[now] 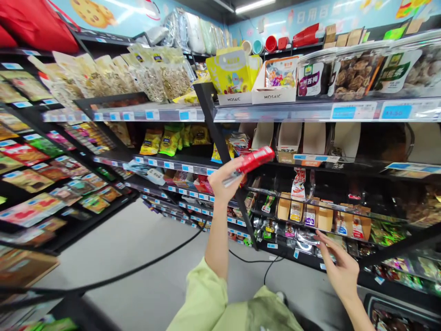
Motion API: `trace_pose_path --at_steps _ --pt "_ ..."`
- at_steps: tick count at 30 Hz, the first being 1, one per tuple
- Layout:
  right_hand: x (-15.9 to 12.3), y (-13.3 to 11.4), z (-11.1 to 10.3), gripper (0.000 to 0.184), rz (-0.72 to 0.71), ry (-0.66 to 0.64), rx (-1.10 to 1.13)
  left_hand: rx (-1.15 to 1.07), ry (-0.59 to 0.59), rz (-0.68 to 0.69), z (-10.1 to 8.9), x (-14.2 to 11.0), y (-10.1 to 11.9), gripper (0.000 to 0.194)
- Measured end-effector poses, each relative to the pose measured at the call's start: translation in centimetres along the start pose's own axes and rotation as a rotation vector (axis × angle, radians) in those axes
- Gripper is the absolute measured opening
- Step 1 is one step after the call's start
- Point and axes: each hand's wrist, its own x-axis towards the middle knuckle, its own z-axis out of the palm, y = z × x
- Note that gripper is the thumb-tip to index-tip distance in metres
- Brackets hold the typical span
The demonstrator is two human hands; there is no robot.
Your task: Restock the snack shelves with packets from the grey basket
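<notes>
My left hand [223, 180] is raised in front of the shelves, fingers closed round a red snack packet [257, 159] that points up and right toward the second shelf. My right hand [339, 266] is lower and to the right, fingers spread and empty, close to the front edge of a low shelf [310, 259] of small packets. Pale green sleeves cover my arms near the bottom of the view.
Black shelving runs along the left and the right, meeting at a corner upright [223, 156]. White MOSAIC display boxes [274, 94] and clear tubs [358, 69] stand on the top shelf. A black cable [144, 266] lies across the grey floor.
</notes>
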Motion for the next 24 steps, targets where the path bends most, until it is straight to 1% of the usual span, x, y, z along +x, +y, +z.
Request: trace_pose_path --at_steps 1,2,3,6,9,12,14,18,21,24 --pt "-0.5 0.5 -0.3 0.021 -0.006 -0.021 -0.023 0.063 0.046 0.034 0.0 1.1 -1.0 0.023" --pt "-1.0 1.0 -0.6 0.019 -0.014 -0.044 -0.044 0.130 0.063 0.052 0.1 2.2 -2.0 0.021" --pt "-1.5 1.5 -1.0 0.019 -0.021 -0.062 -0.063 0.198 0.046 0.058 0.3 3.2 -3.1 0.020" --pt "-3.4 2.9 -2.3 0.018 -0.017 -0.100 -0.114 0.316 -0.066 0.078 0.7 5.9 -5.9 0.023" --pt "-5.5 4.3 -3.9 0.018 0.023 -0.109 -0.157 0.380 -0.200 0.108 0.9 8.2 -7.9 0.027" --pt "-7.7 5.4 -5.3 0.022 0.123 -0.117 -0.212 0.542 -0.377 0.088 1.1 10.1 -9.0 0.035" --pt "-9.1 6.0 -5.8 0.027 0.201 -0.109 -0.230 0.675 -0.489 0.044 1.4 11.3 -9.3 0.041" --pt "-11.4 6.8 -5.7 0.034 0.345 -0.093 -0.186 0.904 -0.646 -0.075 2.7 13.3 -9.6 0.049" --pt "-12.8 7.2 -5.2 0.035 0.420 -0.115 -0.128 0.947 -0.740 -0.102 3.7 14.5 -10.1 0.053" --pt "-13.7 7.5 -4.7 0.036 0.470 -0.129 -0.083 0.918 -0.826 -0.116 4.2 15.5 -11.2 0.056"
